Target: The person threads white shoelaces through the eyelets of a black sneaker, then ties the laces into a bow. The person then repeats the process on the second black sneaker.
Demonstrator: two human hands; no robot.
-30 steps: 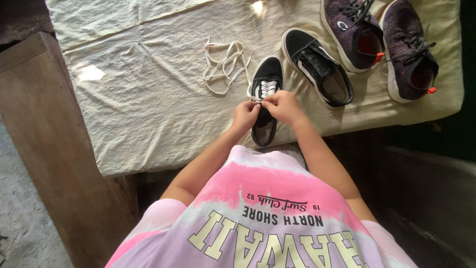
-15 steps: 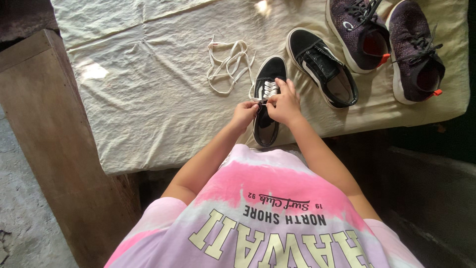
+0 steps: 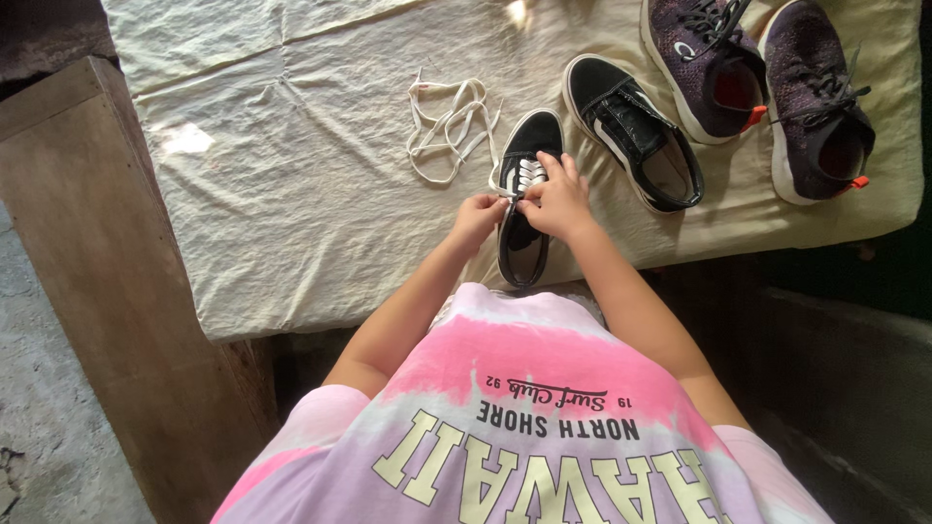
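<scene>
Left hand and right hand pinch white lace on black sneaker at cloth-covered bench near edge.

The black shoe looked like matt cloth with flat white woven laces; the cream sheet was creased cloth, the bench rough wood.

Daylight falls softly over the pale cloth, with small blown-out patches at about twelve o'clock along the top edge and at ten o'clock, where a sun spot glares on the fabric. The corners at three to five o'clock sink into deep shadow, nearly black, and the floor at eight o'clock is dim. Focus is fairly sharp at the centre, while wide-angle bending stretches the shirt at six o'clock.
</scene>
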